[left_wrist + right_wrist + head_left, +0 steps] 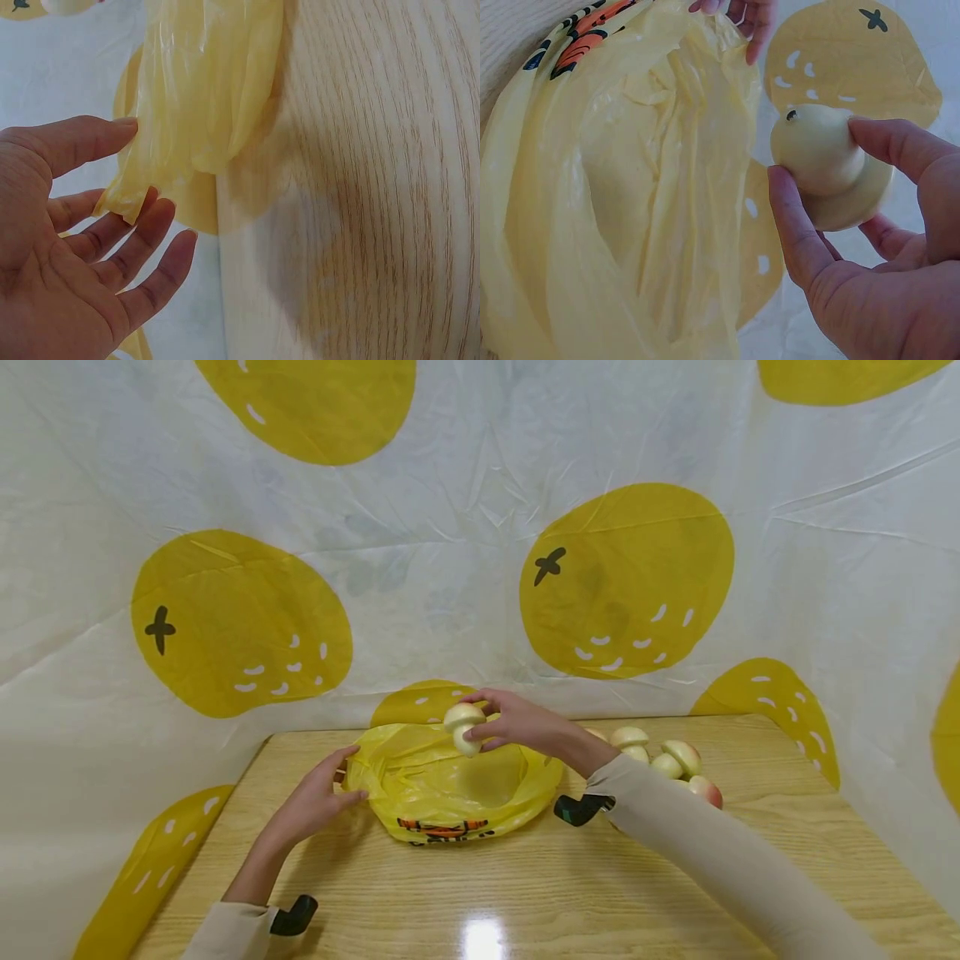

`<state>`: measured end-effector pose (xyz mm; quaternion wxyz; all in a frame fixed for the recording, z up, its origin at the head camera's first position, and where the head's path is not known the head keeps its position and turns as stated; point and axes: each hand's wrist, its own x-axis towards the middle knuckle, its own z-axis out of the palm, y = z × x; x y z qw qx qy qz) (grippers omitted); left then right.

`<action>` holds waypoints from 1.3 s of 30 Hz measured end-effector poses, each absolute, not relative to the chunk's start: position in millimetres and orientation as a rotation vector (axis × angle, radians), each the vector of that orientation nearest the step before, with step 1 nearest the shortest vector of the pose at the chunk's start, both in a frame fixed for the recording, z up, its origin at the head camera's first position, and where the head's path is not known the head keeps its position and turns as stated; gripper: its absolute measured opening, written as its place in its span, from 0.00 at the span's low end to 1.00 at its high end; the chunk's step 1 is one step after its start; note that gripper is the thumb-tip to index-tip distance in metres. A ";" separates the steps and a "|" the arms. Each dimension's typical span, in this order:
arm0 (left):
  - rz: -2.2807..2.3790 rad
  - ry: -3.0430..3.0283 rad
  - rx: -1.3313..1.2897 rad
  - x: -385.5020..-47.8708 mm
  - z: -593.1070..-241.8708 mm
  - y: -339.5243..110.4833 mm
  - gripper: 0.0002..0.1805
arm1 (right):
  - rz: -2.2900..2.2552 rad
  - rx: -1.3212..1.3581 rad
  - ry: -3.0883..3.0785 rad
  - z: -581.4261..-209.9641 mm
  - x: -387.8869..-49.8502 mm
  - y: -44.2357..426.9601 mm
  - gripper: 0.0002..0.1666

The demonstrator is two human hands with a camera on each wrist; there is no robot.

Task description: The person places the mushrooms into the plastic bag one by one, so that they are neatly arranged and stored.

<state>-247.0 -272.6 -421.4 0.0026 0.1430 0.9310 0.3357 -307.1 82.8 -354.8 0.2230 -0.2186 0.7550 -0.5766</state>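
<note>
Right hand (513,722) pinches one pale mushroom-shaped piece (462,718) between thumb and fingers, fingers partly curled, above the opening of a yellow plastic bag (517,812); left hand (317,800) is half-open at the bag's left side, thumb and fingers apart with a bit of rim between them (left wrist view: thumb tip at the film, other fingers loosely bent, no tight pinch). Held piece has cap up and stem down in the head view, small dark spot on it in the right wrist view. Bag sits toward the table's (420,897) far edge, left of middle, mouth spread wide, orange-and-black print (442,827) facing the near edge. Similar loose pieces (681,757) lie bunched right of the bag, toward the far right corner, one with a reddish patch (708,792) (right forearm covers part of the bunch, count unclear). Light sleeves (697,852) on both arms, black wrist mounts (294,917) at the cuffs. White sheet (435,610) with big yellow fruit prints hangs behind the far edge.
</note>
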 end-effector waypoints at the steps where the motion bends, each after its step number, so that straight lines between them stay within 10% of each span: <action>1: 1.053 2.921 0.446 -247.0 -421.5 -272.6 0.42 | -1.584 -0.599 2.087 -355.9 -308.8 80.1 0.34; 39: 1.048 2.922 0.396 -249.3 -424.8 -268.5 0.42 | -1.392 -0.461 2.018 -401.7 -345.5 2.1 0.32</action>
